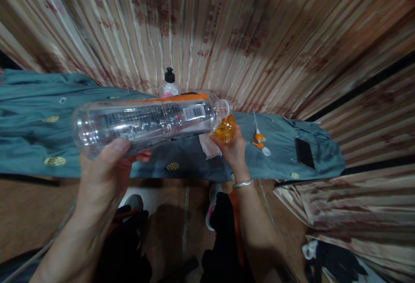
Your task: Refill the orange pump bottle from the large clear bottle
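Over the teal cloth [39,144] | your left hand [106,168] grips big clear bottle [145,123], tipped flat, approx empty | right hand [231,149] clamps small amber bottle [226,128] at its mouth | transfer prob. nearly done; pump [258,136] lies off, 1 refit left.

home corner: cloth-covered table [39,144], curtain [227,23] backdrop

Both forearms are bare, with no sleeves seen. A thin silver bangle [243,183] is worn at the right wrist. Dark trousers [223,239] and light shoes with pink trim [211,207] are worn
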`<action>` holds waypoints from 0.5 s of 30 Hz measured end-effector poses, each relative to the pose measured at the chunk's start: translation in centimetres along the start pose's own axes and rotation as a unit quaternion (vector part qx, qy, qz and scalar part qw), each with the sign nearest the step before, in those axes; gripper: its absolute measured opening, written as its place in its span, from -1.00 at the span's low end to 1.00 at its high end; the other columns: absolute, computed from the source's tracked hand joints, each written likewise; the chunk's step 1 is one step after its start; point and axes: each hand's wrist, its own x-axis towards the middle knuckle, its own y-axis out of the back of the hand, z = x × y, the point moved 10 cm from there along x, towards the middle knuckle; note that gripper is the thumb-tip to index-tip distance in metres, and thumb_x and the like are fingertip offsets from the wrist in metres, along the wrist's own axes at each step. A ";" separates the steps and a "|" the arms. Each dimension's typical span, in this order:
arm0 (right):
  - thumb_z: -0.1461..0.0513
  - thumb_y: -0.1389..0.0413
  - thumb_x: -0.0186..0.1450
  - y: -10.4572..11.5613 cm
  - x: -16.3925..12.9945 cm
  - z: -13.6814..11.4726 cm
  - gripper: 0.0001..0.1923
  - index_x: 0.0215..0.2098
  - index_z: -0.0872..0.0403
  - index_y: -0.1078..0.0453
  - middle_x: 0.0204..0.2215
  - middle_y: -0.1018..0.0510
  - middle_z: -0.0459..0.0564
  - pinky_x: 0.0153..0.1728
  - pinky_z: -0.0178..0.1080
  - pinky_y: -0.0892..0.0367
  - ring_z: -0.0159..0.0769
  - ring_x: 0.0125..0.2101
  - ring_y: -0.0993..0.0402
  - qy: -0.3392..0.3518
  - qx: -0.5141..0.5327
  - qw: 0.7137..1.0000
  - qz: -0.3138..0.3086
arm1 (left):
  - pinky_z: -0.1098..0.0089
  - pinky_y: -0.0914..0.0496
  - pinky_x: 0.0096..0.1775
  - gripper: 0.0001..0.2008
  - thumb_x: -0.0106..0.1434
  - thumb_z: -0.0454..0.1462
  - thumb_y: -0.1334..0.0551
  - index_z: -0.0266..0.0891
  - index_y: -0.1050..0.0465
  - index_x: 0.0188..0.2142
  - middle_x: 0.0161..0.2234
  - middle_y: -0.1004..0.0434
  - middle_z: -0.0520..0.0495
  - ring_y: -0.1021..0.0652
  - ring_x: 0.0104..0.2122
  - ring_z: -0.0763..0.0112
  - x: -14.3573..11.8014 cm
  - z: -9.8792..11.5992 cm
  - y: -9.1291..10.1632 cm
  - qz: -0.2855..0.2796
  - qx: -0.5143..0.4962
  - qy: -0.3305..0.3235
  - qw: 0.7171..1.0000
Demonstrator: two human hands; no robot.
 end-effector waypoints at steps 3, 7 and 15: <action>0.04 -0.42 0.01 -0.1 0.0 0.1 -0.22 0.12 0.10 -0.31 -0.04 -0.63 0.14 -0.03 -0.07 -0.47 -0.04 -0.06 -0.60 -0.013 0.003 1.000 -0.008 | 0.53 -0.45 -0.67 -0.67 -0.13 -0.27 -0.37 -0.11 -0.53 -0.28 -0.65 -0.56 0.11 -0.51 -0.70 0.44 0.0 0.0 -0.1 -0.006 0.001 -0.004 1.000; 0.04 -0.40 0.03 0.0 0.0 0.1 -0.24 0.12 0.10 -0.32 -0.03 -0.62 0.14 -0.01 -0.05 -0.47 -0.03 -0.04 -0.59 -0.017 -0.001 1.000 -0.007 | 0.53 -0.44 -0.70 -0.59 -0.15 -0.24 -0.43 -0.12 -0.54 -0.23 -0.67 -0.55 0.12 -0.49 -0.72 0.44 0.1 0.1 -0.1 -0.004 -0.014 -0.011 1.000; 0.04 -0.41 0.02 -0.1 0.0 0.3 -0.24 0.12 0.09 -0.32 -0.03 -0.62 0.14 -0.02 -0.04 -0.47 -0.03 -0.06 -0.60 -0.015 -0.006 1.000 -0.007 | 0.53 -0.46 -0.67 -0.56 -0.15 -0.27 -0.40 -0.10 -0.55 -0.18 -0.67 -0.56 0.10 -0.51 -0.69 0.41 0.0 -0.2 0.0 0.000 -0.010 0.009 1.000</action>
